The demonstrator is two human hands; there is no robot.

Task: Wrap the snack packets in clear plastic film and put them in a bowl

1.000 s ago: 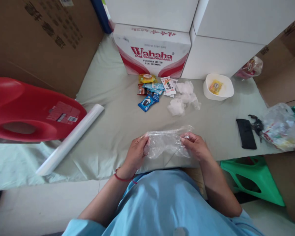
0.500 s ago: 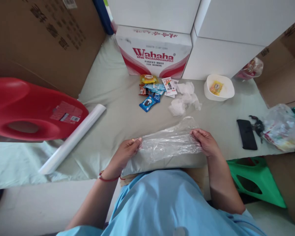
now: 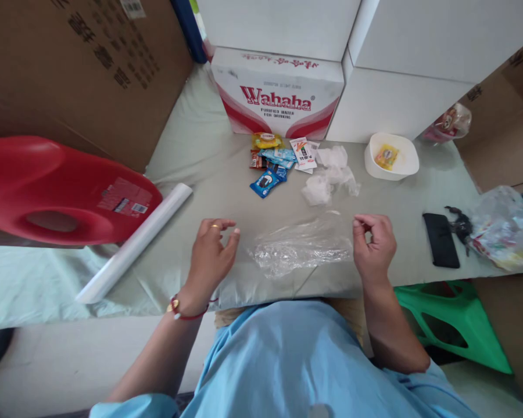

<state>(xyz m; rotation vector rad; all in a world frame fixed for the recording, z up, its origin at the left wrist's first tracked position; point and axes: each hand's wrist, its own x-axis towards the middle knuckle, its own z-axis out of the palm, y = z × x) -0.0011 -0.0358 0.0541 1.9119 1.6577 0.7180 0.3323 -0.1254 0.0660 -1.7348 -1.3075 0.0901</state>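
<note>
Clear plastic bag [image 3: 300,252], or maybe a loose sheet, can't really tell which, is lying crumpled by the near edge of the bench [image 3: 218,180], around the middle of that side. Its long axis goes left to right, pretty much along the near edge, so one end faces each hand. Left hand [image 3: 211,255] is off to the left of it with thumb and fingers spread apart, nothing in them, and there's a bit of bare cloth between thumb and plastic. Right hand [image 3: 373,249] is the nearer one, just beside the right end, fingers curled in and nothing visible in the grip. Can't tell if its thumb and forefinger tips actually meet, or if it's brushing the plastic.

Straight past the bag toward the far edge you've got a pile of snack packets [image 3: 265,183] with some crumpled white plastic [image 3: 318,190] beside it. White tub [image 3: 387,173] is over toward the far right corner, yellow packet [image 3: 386,156] inside. Long white roll [image 3: 135,244] lies slantwise on the left, one end at the near edge, and a black phone [image 3: 441,241] is close to the near edge on the right, lol
</note>
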